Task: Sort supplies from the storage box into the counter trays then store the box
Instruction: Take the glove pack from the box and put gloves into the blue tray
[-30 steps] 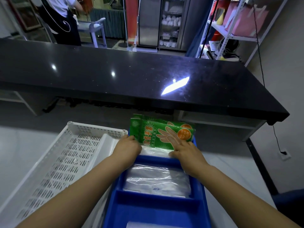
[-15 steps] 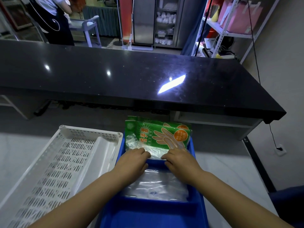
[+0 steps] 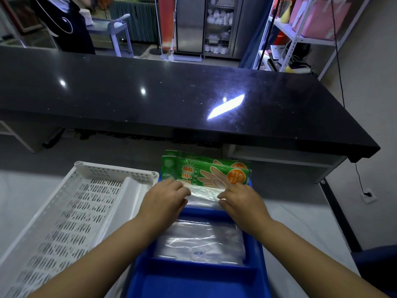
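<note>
A blue divided tray [image 3: 193, 276] lies on the white counter in front of me. Green packs of disposable gloves [image 3: 204, 171] stand upright in its far compartment. My left hand [image 3: 165, 201] and my right hand [image 3: 240, 203] both rest on the lower, clear part of those packs, fingers curled at the plastic, one hand at each end. A flat stack of clear plastic bags [image 3: 199, 244] fills the middle compartment. The near compartment looks bare in what shows.
A white perforated basket [image 3: 64, 222] sits just left of the blue tray, holding nothing. A raised black countertop [image 3: 171, 100] runs across behind. A person in a dark apron [image 3: 64, 24] stands beyond it; metal shelving [image 3: 300, 35] is at the far right.
Both hands slid down from the printed face of the green glove packs to their clear lower edge and drew closer together. The view has shifted slightly.
</note>
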Available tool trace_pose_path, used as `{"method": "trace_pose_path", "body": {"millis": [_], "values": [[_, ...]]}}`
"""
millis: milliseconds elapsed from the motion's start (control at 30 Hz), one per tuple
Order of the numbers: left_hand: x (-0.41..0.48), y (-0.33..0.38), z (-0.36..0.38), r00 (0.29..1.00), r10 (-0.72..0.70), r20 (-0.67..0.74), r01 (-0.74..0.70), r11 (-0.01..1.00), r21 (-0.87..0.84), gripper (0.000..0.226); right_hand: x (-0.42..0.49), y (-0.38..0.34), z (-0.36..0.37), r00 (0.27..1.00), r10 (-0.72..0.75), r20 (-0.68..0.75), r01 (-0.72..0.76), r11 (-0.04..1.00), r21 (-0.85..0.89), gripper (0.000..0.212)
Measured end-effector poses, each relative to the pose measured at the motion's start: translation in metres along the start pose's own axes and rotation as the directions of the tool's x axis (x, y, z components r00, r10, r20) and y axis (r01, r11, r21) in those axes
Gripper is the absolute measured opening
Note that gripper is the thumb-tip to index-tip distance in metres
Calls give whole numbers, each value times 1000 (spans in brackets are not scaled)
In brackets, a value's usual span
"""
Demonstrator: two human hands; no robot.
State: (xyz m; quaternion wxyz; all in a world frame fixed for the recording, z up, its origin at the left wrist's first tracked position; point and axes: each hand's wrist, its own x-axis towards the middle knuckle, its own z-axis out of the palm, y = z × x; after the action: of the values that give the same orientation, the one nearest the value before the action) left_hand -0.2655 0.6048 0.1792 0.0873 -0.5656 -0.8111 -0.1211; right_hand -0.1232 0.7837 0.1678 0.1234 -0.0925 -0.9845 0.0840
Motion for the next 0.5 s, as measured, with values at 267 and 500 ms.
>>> {"method": "trace_pose_path", "body": {"millis": [267,500], "values": [[3,-6,16,978,11,207,-32,995,95,22,2,11,8,989,23,149,-16,999,-49,21],[-6,-7,7,971,-199,132,194,980,49,34,-1,9,-6,998,-50,50,50,999,-9,16]]}}
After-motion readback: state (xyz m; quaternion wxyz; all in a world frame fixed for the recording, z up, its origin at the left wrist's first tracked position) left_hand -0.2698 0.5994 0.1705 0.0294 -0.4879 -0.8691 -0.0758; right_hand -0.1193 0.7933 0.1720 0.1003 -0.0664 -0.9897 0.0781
